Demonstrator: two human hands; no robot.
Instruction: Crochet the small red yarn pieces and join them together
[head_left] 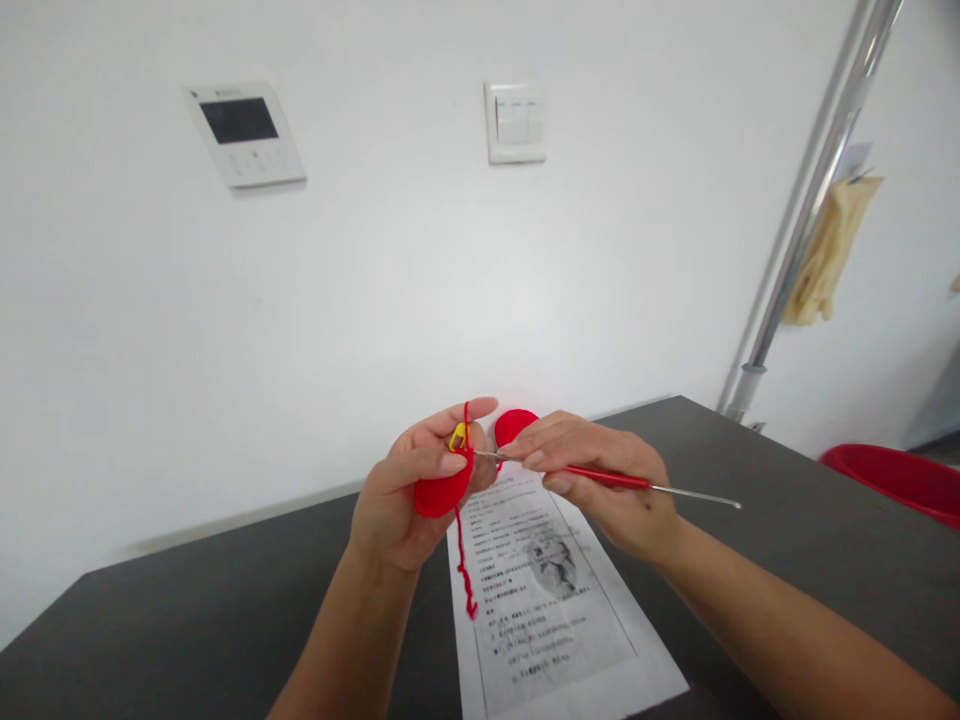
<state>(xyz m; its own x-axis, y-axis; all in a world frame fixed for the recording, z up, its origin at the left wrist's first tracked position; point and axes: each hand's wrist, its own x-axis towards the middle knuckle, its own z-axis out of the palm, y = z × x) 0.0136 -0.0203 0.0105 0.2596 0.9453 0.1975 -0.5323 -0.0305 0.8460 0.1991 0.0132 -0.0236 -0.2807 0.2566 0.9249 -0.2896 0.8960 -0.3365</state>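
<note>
My left hand (412,470) pinches a small red crochet piece (442,492) between thumb and fingers. A yellow stitch marker (458,437) is clipped at the top of the piece. Red yarn runs up over my raised left index finger, and a loose yarn tail (463,570) hangs below. In my right hand (600,465) is a double-ended crochet hook (611,478) with a red handle. Its near tip meets the edge of the crochet piece, while the other metal end points out to the right. Behind my hands sits a red yarn ball (515,425), partly hidden by my right fingers.
A printed sheet (555,640) with a picture lies on the dark table (187,620) beneath my hands. The white wall behind carries an intercom panel (251,140) and a light switch (516,122). To the right are a metal pole (806,220) and a red basin (892,480).
</note>
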